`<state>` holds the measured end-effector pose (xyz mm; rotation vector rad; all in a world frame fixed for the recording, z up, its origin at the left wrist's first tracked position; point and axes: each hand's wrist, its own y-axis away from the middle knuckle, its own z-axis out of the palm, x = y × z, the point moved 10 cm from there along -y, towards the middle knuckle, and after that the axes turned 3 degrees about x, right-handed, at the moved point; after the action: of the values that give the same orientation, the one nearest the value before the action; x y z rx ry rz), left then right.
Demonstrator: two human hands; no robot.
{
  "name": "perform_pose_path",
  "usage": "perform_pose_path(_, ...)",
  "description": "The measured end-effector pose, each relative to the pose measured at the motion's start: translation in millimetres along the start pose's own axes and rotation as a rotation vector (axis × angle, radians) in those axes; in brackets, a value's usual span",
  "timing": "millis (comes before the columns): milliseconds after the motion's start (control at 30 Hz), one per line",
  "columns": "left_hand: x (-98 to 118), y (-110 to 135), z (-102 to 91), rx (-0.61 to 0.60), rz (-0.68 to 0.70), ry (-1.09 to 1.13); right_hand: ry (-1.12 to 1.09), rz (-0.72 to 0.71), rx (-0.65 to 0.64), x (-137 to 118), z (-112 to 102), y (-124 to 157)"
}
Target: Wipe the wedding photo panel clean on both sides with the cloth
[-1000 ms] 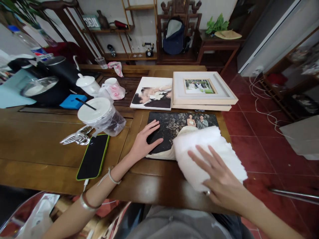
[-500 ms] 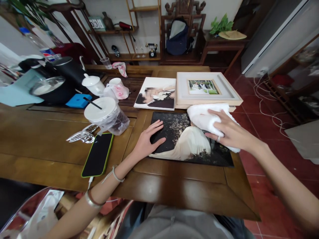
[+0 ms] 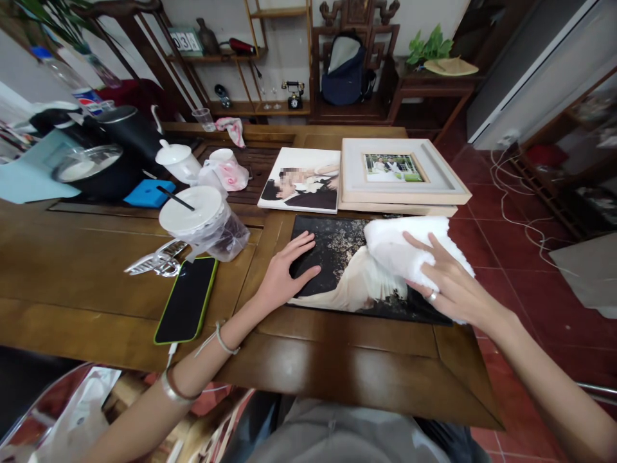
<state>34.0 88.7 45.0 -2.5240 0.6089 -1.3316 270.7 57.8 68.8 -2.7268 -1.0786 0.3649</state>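
A dark photo panel [image 3: 332,247] with a pale flowing gown printed on it lies flat on the wooden table [image 3: 332,347]. My left hand [image 3: 289,267] rests on its left end, fingers spread and thumb apart, holding nothing. Over the panel's right part is a white cloth [image 3: 395,244], pressed down under my right hand [image 3: 443,276], which grips it with bent fingers. The cloth and hand hide much of the right side of the picture. Just behind the panel lie a white-edged photo print [image 3: 303,180] and a pale wooden picture frame [image 3: 347,170].
Left of the panel stand a lidded drink cup [image 3: 202,218] with a black straw, a phone [image 3: 187,301] on a cable and silver keys [image 3: 157,258]. Farther back are a white lidded pot [image 3: 178,162], a blue box [image 3: 147,193] and a black bowl [image 3: 91,170]. Red floor tiles lie to the right.
My right hand has slid the white cloth toward me and slightly right across the panel, uncovering the lower edge of the frame stack. My left hand stays in place.
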Motion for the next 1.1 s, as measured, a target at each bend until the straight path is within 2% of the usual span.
perform_pose_path(233,-1,0,1.5,-0.016,0.006,-0.011,-0.183,-0.118,-0.184,-99,9,38)
perform_pose_path(333,-2,0,2.6,-0.03,0.006,-0.018,-0.295,-0.16,-0.193,-123,8,38)
perform_pose_path(433,-2,0,3.0,-0.036,0.006,-0.024,-0.296,-0.161,-0.181,-112,8,23)
perform_pose_path(667,-2,0,2.4,-0.04,0.014,-0.013,-0.05,-0.055,-0.061,-22,9,-41)
perform_pose_path(733,-2,0,2.4,-0.041,0.019,-0.012,-0.005,-0.005,-0.035,-4,12,-54)
perform_pose_path(800,-2,0,2.4,-0.04,0.018,-0.011,0.022,0.039,-0.027,3,16,-60)
perform_pose_path(900,-4,0,3.5,-0.051,0.008,-0.019,0.017,0.02,-0.044,-16,20,-56)
perform_pose_path(1100,-6,1,5.9,-0.069,0.002,-0.01,-0.222,-0.167,-0.154,-103,26,-19)
